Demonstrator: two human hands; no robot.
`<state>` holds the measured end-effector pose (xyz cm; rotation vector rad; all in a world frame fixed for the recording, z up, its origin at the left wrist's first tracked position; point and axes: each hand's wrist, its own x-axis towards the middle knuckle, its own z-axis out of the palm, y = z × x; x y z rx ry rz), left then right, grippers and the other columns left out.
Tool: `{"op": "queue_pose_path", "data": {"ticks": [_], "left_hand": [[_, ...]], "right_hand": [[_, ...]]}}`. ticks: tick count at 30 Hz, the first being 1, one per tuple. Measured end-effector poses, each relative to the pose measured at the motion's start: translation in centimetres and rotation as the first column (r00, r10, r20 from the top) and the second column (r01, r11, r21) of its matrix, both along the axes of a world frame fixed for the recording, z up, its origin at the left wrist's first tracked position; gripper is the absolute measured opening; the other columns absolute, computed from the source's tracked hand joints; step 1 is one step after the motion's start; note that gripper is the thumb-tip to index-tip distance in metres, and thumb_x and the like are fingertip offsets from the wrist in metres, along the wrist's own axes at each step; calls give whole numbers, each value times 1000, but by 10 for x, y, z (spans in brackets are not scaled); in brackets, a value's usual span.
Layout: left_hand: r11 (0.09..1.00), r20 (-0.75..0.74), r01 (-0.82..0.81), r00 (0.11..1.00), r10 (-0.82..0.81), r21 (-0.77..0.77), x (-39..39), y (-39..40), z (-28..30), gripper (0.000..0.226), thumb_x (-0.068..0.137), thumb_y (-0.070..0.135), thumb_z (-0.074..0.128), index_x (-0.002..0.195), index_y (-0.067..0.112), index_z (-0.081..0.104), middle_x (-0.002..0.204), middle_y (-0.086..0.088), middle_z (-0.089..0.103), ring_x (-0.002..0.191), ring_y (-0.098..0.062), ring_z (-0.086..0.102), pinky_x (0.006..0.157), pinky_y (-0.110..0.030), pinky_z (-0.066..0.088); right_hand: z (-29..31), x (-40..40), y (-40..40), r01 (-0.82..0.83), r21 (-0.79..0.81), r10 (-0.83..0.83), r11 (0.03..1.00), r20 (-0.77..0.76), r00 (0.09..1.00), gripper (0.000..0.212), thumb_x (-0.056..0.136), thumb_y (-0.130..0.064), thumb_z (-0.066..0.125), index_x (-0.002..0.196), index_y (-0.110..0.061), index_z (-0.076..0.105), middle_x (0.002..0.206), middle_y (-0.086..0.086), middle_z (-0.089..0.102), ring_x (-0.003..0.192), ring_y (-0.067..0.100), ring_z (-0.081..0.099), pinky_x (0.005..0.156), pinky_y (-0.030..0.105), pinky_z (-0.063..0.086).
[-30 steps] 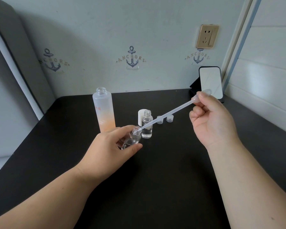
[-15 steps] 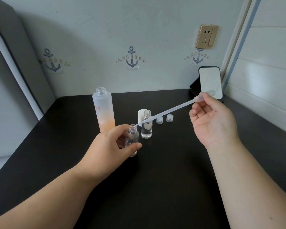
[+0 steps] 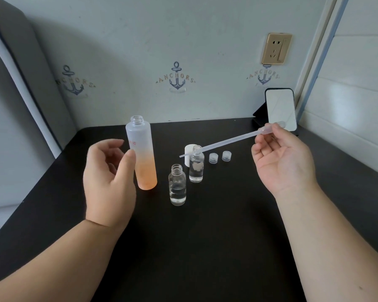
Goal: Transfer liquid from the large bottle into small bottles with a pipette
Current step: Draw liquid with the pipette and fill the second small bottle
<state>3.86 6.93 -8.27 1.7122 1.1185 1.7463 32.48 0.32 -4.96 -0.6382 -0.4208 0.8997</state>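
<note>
Since the earlier frame your left hand [image 3: 109, 182] has let go of the near small bottle [image 3: 177, 185], fingers now loosely spread beside the large bottle [image 3: 142, 153]. Count: two small bottles, two clear caps [image 3: 213, 158], one white cap [image 3: 188, 154]. Your right hand [image 3: 284, 159] pinches the pipette [image 3: 227, 140]; tip points toward 8 o'clock, over the far small bottle [image 3: 196, 164].

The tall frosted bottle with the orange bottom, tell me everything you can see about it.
The tall frosted bottle is a slim cylinder, frosted white above and fading to orange below, with small red print near its upper part. Its clear threaded neck is open, with no cap on. It stands upright on the black table, at the left of the group of bottles. The left hand is open close beside it; whether the thumb touches it is unclear.
</note>
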Motion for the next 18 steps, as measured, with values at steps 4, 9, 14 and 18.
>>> {"op": "queue_pose_path", "data": {"ticks": [4, 9, 14, 18], "left_hand": [[977, -15, 96, 995, -101, -191, 3, 13, -7, 66, 77, 43, 68, 139, 33, 46, 121, 19, 59, 112, -3, 58, 91, -24, 47], [931, -182, 107, 967, -180, -349, 10, 20, -13, 44, 88, 49, 72, 126, 39, 51, 98, 33, 63, 90, 18, 60, 70, -16, 46], [943, -190, 111, 966, -177, -313, 9, 18, -13, 33, 89, 43, 74, 112, 50, 51, 96, 30, 65, 90, 19, 59, 61, -12, 48], [952, -219, 129, 956, -193, -278, 10, 12, -9, 39, 89, 36, 75, 102, 65, 52, 99, 32, 64, 87, 2, 65, 71, -24, 55]], "right_hand": [[0, -2, 0, -9, -5, 9, 1000, -20, 1000, 16, 92, -12, 65, 80, -8, 74, 81, 4, 72, 69, 17, 67, 62, 24, 53], [0, -2, 0, -8, -15, 8, 1000, -20, 1000, 15, 93, -12, 65, 81, -8, 73, 81, 4, 72, 69, 17, 68, 62, 24, 53], [-1, -2, 1, -9, -6, 8, 1000, -32, 999, 12, 93, -12, 65, 85, -7, 71, 81, 4, 72, 72, 16, 68, 64, 24, 53], [-1, -1, 1, -4, 15, 5, 1000, -53, 999, 13, 93, -14, 68, 83, -8, 73, 82, 3, 72, 76, 16, 71, 65, 24, 54]]}}
